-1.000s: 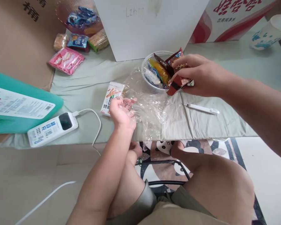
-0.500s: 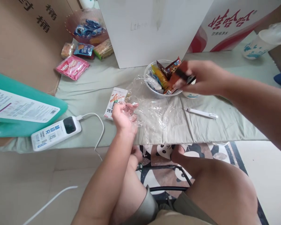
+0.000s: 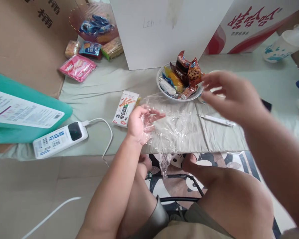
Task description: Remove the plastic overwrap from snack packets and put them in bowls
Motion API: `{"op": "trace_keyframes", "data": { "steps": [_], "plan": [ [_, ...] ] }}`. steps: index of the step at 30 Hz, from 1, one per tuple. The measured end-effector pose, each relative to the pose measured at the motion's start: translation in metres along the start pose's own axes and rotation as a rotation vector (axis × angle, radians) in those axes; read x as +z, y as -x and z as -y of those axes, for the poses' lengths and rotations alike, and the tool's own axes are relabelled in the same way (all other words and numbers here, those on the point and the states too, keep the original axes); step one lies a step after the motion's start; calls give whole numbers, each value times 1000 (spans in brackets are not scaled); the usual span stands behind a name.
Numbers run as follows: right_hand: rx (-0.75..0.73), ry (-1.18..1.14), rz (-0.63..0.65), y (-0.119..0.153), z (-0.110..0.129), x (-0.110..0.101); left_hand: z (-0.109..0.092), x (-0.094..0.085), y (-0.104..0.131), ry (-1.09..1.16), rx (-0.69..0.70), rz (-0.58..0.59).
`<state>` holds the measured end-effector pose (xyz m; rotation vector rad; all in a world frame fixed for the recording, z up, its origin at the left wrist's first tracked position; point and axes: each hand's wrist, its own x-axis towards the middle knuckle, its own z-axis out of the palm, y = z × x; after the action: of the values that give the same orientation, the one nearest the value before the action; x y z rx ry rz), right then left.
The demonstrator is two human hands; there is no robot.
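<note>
My left hand is palm up near the table's front edge, its fingers spread and slightly curled among crinkled clear plastic film. Part of that film covers the fingers, and a twisted end hangs over the edge. Beside this hand lies a white snack box with orange sticks printed on it. At the right rim of a white bowl, my right hand has its fingers apart, slightly blurred, with nothing visible in them. Brown-wrapped snacks and a yellow packet fill the bowl.
A white utility knife lies at right. Behind stand a white box and paper cup. At left are a pink packet, a pink bowl, a corded power bank and a green jug.
My right hand has let go of the brown-wrapped snack, now in the bowl, and moved right. My left hand has shifted slightly right; the film's end now hangs over the edge.
</note>
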<state>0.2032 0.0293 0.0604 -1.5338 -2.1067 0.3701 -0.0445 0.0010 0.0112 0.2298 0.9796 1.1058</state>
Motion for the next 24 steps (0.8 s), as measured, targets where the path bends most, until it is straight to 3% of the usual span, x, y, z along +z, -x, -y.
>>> {"op": "trace_keyframes", "data": {
  "steps": [3, 5, 8, 11, 13, 14, 17, 19, 24],
  "plan": [
    [-14, -211, 22, 63, -10, 31, 1, -6, 3, -138, -147, 299],
    [27, -313, 29, 89, -19, 54, 4, -7, 6, -208, -247, 464],
    [112, -555, 7, 101, -22, 73, 9, -7, 11, -272, -359, 627],
    [227, -847, 140, 99, -14, 71, 8, -6, 9, -282, -380, 695],
    [316, -937, 130, 97, -10, 63, 5, -7, 4, -305, -366, 674],
    [353, -961, 59, 97, -9, 59, 2, -8, 0, -325, -346, 637],
    [477, -1000, -224, 98, -17, 51, -2, -10, -9, -347, -186, 399],
    [571, -965, -335, 99, -27, 48, 0, -9, -11, -373, -77, 246],
    [632, -839, -469, 103, -51, 46, 18, -2, -11, -667, -49, 144]
  ]
}}
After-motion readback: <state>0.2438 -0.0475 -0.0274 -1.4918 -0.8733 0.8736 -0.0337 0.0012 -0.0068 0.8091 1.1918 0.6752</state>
